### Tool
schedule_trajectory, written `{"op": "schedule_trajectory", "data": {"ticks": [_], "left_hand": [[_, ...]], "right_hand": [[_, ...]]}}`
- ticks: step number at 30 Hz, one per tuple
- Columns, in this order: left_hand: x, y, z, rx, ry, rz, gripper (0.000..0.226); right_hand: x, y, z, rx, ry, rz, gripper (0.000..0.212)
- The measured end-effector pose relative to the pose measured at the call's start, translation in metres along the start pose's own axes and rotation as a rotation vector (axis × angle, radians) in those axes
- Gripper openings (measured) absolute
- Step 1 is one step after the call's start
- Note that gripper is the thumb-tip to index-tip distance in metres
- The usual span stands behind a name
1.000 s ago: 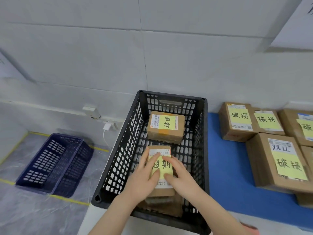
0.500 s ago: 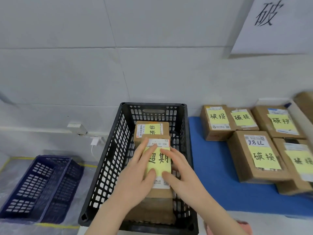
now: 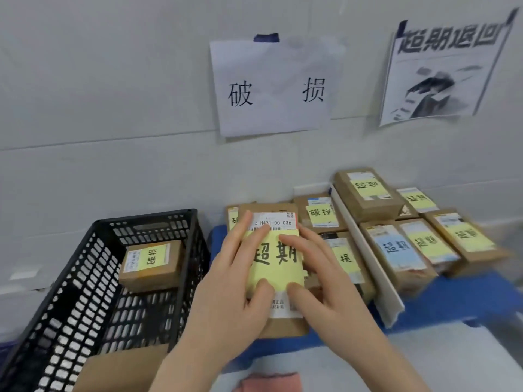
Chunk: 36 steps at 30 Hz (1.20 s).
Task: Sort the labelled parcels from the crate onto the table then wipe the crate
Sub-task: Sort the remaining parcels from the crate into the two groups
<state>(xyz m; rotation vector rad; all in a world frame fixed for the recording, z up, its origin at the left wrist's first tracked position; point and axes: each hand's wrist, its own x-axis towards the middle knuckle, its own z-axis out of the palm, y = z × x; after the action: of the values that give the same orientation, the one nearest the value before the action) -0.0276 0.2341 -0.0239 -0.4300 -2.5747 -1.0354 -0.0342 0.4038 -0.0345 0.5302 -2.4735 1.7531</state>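
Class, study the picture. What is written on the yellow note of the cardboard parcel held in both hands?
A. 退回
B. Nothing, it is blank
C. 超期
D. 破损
C: the yellow note on the cardboard parcel, gripped by the left hand and the right hand, reads 超期 in black strokes.

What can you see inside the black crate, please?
Inside the black crate, one brown parcel with a yellow label lies near the far wall. More brown cardboard shows at the near edge, its label out of view. The left arm covers the near right corner.
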Motion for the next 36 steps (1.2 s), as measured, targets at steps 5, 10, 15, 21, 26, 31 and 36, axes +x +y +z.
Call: {"op": "schedule_trajectory", "data": {"ticks": [5,10,15,21,26,31,36], "left_hand": [[0.014,0.074,0.069,-0.045,0.000,0.044,0.068],[0.031,0.116,0.108,-0.064,-0.013,0.032,0.069],[0.054,0.126,0.125,-0.072,-0.015,0.096,0.069],[0.080,0.132,0.140,-0.027,-0.002,0.130,0.071],[0.118,0.155,0.168,-0.014,0.022,0.200,0.070],[0.191,0.194,0.237,0.014,0.019,0.180,0.071],[0.269,0.205,0.322,-0.011,-0.116,0.022,0.071]], "right_hand": [[-0.035,0.013,-0.095,-0.038,0.045,0.029,0.059],[-0.047,0.021,-0.150,-0.119,0.095,0.024,0.059],[-0.036,0.030,-0.174,-0.113,0.126,0.007,0.060],[-0.018,0.042,-0.196,-0.067,0.159,-0.036,0.061],[0.000,0.057,-0.238,-0.075,0.207,-0.099,0.060],[0.037,0.097,-0.324,-0.089,0.255,-0.041,0.059],[0.093,0.157,-0.403,-0.082,0.197,0.018,0.058]]}}
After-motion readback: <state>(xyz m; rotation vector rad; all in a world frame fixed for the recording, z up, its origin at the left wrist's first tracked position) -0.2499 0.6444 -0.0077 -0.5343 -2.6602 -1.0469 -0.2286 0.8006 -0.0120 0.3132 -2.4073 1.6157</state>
